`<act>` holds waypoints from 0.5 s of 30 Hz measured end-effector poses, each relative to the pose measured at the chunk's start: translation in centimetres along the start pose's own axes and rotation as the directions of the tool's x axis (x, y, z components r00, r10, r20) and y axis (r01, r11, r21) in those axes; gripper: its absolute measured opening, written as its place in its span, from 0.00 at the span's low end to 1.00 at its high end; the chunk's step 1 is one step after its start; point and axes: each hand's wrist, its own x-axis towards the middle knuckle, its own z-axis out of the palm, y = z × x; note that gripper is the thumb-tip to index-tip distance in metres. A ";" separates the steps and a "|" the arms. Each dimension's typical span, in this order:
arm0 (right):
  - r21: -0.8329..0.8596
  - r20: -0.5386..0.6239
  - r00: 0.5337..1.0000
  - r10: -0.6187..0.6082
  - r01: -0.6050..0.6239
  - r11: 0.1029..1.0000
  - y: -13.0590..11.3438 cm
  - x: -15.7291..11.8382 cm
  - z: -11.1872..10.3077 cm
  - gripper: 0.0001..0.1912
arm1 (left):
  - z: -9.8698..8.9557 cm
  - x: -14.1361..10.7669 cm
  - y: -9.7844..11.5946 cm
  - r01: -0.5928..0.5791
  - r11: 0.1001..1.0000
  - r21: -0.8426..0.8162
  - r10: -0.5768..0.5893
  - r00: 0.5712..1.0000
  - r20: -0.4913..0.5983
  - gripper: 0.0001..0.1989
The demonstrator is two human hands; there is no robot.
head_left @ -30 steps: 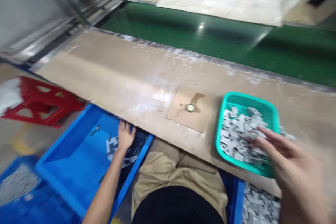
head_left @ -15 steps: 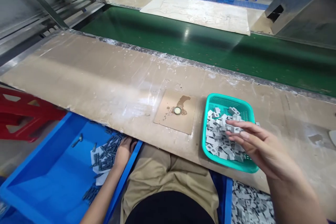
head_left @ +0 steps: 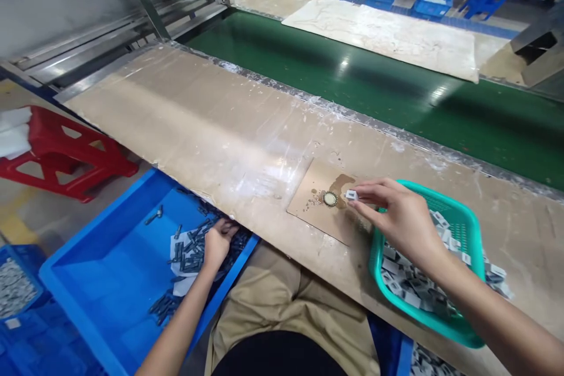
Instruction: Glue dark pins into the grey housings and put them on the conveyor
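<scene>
My right hand (head_left: 396, 211) pinches one small grey-white block (head_left: 351, 195) between thumb and fingers, just right of a round bottle-cap-like piece (head_left: 330, 198). That piece lies on a brown square card (head_left: 308, 200) with wet stains around it. Below my right forearm sits a green basket (head_left: 473, 229) of similar blocks. My left hand (head_left: 219, 242) is down in a blue bin (head_left: 101, 270) among dark cylindrical parts (head_left: 191, 252); its fingers are curled, and what they hold, if anything, is hidden.
Beyond the brown work surface (head_left: 198, 123) runs a green conveyor belt (head_left: 273, 47). At left stand a red stool (head_left: 66, 158) and a crate of pale parts (head_left: 17, 282). Loose blocks (head_left: 497, 276) lie right of the basket.
My right hand has moved left from over the basket to the card with a block. My left hand stays in the bin. The camera view has shifted, so the scene appears further right.
</scene>
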 end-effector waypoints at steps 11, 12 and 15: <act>-0.268 0.112 0.955 -0.275 0.296 0.917 2.0 0.8 2.9 0.15 | -3.0 -7.5 4.9 0.473 0.690 -0.548 -0.382 0.881 0.280 0.11; -0.270 0.117 0.952 -0.283 0.305 0.913 2.1 0.8 3.0 0.15 | -3.0 -8.1 5.6 0.500 0.670 -0.549 -0.384 0.866 0.319 0.14; -0.272 0.131 0.945 -0.299 0.324 0.906 2.2 0.9 3.2 0.16 | -2.4 -9.5 7.7 0.504 0.690 -0.519 -0.348 0.861 0.372 0.20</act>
